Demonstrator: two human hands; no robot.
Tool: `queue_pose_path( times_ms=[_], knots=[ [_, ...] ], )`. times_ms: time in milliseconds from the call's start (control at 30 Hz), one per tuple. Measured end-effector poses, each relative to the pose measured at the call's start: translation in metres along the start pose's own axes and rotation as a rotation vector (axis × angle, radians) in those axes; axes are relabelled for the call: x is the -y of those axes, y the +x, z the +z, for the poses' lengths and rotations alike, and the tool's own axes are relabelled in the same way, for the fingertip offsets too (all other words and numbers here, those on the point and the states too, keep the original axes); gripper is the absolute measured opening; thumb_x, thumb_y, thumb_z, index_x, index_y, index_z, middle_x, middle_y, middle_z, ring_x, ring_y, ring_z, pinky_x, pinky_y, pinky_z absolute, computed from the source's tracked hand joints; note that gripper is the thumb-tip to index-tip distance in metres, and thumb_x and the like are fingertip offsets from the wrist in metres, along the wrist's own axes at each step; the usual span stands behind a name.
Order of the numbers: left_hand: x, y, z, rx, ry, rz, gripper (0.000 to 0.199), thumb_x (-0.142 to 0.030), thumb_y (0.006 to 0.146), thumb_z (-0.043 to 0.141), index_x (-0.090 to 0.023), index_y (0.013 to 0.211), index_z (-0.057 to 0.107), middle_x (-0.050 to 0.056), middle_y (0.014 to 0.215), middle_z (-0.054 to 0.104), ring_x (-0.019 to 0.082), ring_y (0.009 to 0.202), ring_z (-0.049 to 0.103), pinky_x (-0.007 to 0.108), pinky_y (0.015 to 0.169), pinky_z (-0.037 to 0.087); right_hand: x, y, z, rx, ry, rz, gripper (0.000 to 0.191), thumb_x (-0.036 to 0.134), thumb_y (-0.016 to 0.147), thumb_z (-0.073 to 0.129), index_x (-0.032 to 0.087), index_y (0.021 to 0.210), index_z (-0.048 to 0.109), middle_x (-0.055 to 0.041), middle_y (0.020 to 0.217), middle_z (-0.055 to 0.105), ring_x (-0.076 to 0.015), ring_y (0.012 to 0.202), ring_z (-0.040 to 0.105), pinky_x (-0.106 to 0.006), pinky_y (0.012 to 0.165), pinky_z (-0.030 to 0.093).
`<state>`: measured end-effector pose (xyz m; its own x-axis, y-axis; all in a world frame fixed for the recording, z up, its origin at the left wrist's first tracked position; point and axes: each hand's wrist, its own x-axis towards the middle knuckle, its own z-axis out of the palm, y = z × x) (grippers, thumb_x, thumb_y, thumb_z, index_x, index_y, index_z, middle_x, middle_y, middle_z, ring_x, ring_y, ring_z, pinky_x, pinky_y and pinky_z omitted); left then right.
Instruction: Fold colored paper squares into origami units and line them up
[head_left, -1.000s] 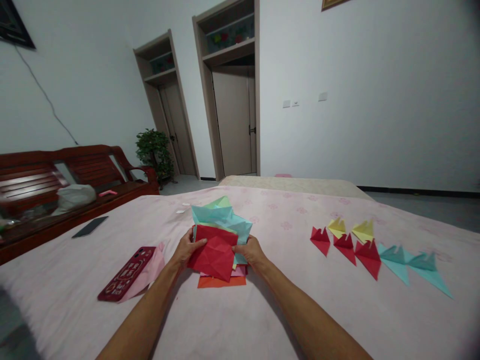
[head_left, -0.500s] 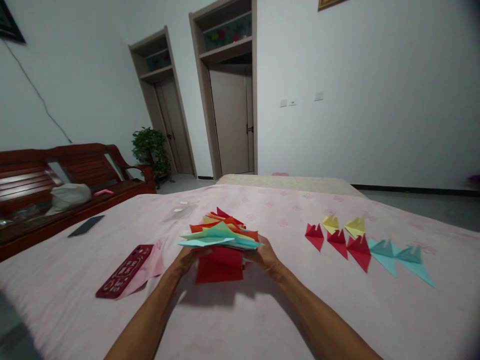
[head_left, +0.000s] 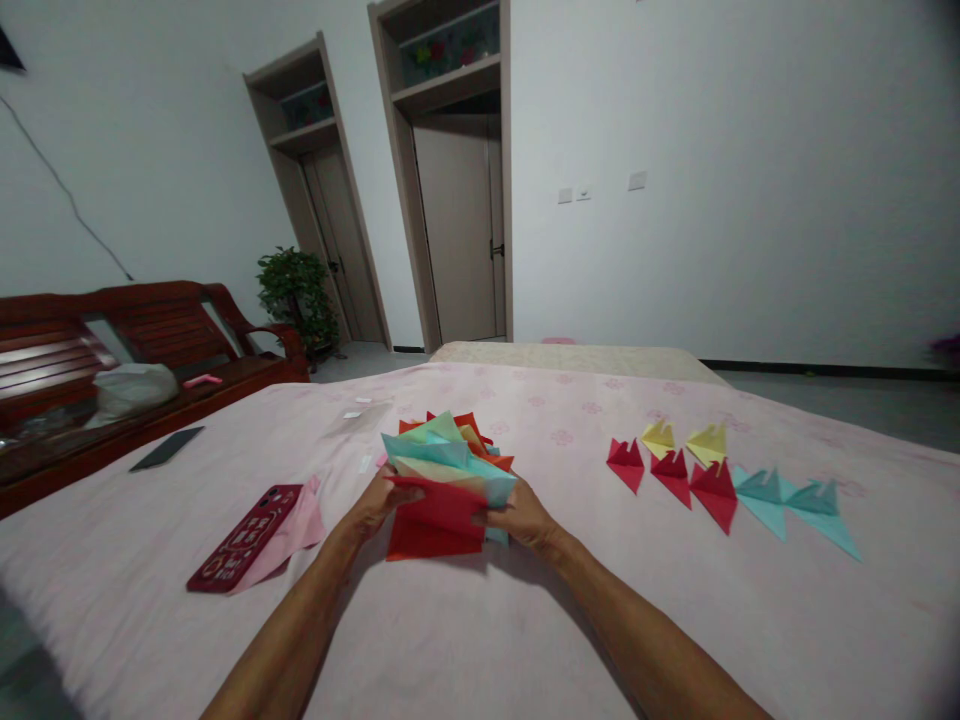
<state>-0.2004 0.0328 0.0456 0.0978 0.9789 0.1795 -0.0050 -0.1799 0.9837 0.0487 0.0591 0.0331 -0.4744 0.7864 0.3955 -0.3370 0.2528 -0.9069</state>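
A loose stack of coloured paper sheets [head_left: 442, 505] sits between my hands, with a red sheet in front and pale green, light blue, cream and orange ones fanned behind. My left hand [head_left: 382, 503] grips its left edge, thumb on the red sheet. At the right edge my right hand [head_left: 523, 512] is closed on the stack as well, its thumb pressed to the front. The fingers behind the paper are hidden. To the right lie folded paper pieces: red [head_left: 714, 492], yellow [head_left: 707, 444] and light blue [head_left: 823, 510], each with a pointed end.
A phone in a dark red case [head_left: 244, 540] rests on pink paper [head_left: 289, 537] at the left. Farther left lies a dark flat slab [head_left: 166, 449]. A clear plastic sleeve [head_left: 352, 418] is behind the stack. A pink flowered cloth [head_left: 585, 630] covers the surface; beyond stands a wooden bench [head_left: 165, 325].
The stack has tilted so that the front red sheet and more of the sheets' faces show. Both thumbs have come onto its front. The view has shifted slightly.
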Motion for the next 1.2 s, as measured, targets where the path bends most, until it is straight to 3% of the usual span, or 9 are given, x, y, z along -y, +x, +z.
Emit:
queue_pose_path(
  times_ms=[167,300,433,533,667,900,1067,1133,1200],
  knots=[
    [0.0,0.006,0.004,-0.023,0.001,0.054,0.051,-0.037,0.057,0.087,-0.013,0.101,0.074,0.013,0.103,0.075,0.035,0.109,0.065,0.044,0.095,0.052,0.017,0.007,0.007,0.04,-0.079,-0.117,0.03,0.039,0.07,0.078,0.019,0.093,0.078,-0.0087,0.1,0.075,-0.0303,0.105,0.066,-0.045,0.103,0.044],
    [0.001,0.006,0.003,-0.061,-0.07,0.103,0.062,-0.035,0.057,0.089,-0.015,0.113,0.07,0.012,0.112,0.072,0.033,0.11,0.064,0.045,0.097,0.051,0.012,0.004,-0.003,0.029,-0.111,-0.073,0.046,0.037,0.064,0.082,0.02,0.107,0.074,-0.0075,0.111,0.073,-0.0312,0.111,0.063,-0.045,0.103,0.045],
    [0.005,0.006,0.004,0.04,-0.148,0.029,0.073,-0.042,0.056,0.089,-0.015,0.12,0.066,0.014,0.116,0.071,0.033,0.112,0.063,0.046,0.094,0.052,-0.002,0.0,-0.01,-0.045,-0.059,0.029,0.068,0.032,0.056,0.086,0.017,0.119,0.066,-0.0084,0.11,0.073,-0.0288,0.099,0.068,-0.044,0.092,0.053],
    [0.007,0.009,0.006,0.065,-0.171,0.03,0.076,-0.039,0.051,0.092,-0.015,0.119,0.066,0.014,0.113,0.072,0.034,0.11,0.064,0.046,0.094,0.052,-0.005,0.002,-0.009,-0.05,-0.02,-0.028,0.063,0.029,0.057,0.086,0.017,0.116,0.066,-0.0085,0.116,0.071,-0.0279,0.106,0.066,-0.042,0.098,0.05],
    [0.004,0.012,0.009,0.052,-0.147,0.049,0.07,-0.037,0.052,0.092,-0.014,0.113,0.068,0.014,0.11,0.073,0.034,0.108,0.065,0.045,0.094,0.052,-0.006,0.003,-0.008,-0.125,-0.004,-0.036,0.083,0.025,0.05,0.089,0.021,0.127,0.058,-0.0078,0.122,0.068,-0.0271,0.107,0.065,-0.041,0.094,0.052],
    [-0.015,0.012,0.027,-0.147,-0.075,0.016,0.062,-0.043,0.068,0.082,-0.012,0.117,0.06,0.012,0.105,0.074,0.028,0.091,0.071,0.038,0.081,0.056,-0.001,-0.002,0.0,-0.259,0.065,0.14,0.05,0.041,0.062,0.083,0.016,0.103,0.069,-0.0081,0.097,0.075,-0.0281,0.088,0.07,-0.044,0.083,0.057],
    [-0.009,0.017,0.024,-0.307,0.297,-0.135,0.057,-0.044,0.072,0.076,-0.011,0.116,0.06,0.013,0.101,0.073,0.029,0.092,0.07,0.039,0.078,0.055,-0.01,-0.01,0.002,-0.348,-0.016,0.282,0.04,0.033,0.069,0.069,0.016,0.104,0.065,-0.0083,0.097,0.076,-0.0273,0.085,0.072,-0.041,0.077,0.059],
    [-0.001,0.015,0.024,-0.354,0.413,-0.161,0.065,-0.033,0.066,0.08,-0.011,0.123,0.057,0.015,0.109,0.071,0.034,0.107,0.065,0.042,0.087,0.052,-0.022,-0.013,0.0,-0.395,-0.115,0.34,0.033,0.025,0.065,0.065,0.017,0.097,0.065,-0.0069,0.09,0.076,-0.0266,0.081,0.072,-0.04,0.073,0.059],
    [0.006,0.012,0.03,-0.408,0.654,-0.055,0.067,-0.028,0.073,0.074,-0.013,0.133,0.051,0.017,0.128,0.062,0.033,0.125,0.054,0.043,0.101,0.045,-0.034,-0.015,-0.002,-0.426,-0.194,0.37,0.031,0.02,0.06,0.064,0.018,0.091,0.065,-0.0053,0.085,0.076,-0.0257,0.077,0.071,-0.038,0.07,0.058]
  ],
)
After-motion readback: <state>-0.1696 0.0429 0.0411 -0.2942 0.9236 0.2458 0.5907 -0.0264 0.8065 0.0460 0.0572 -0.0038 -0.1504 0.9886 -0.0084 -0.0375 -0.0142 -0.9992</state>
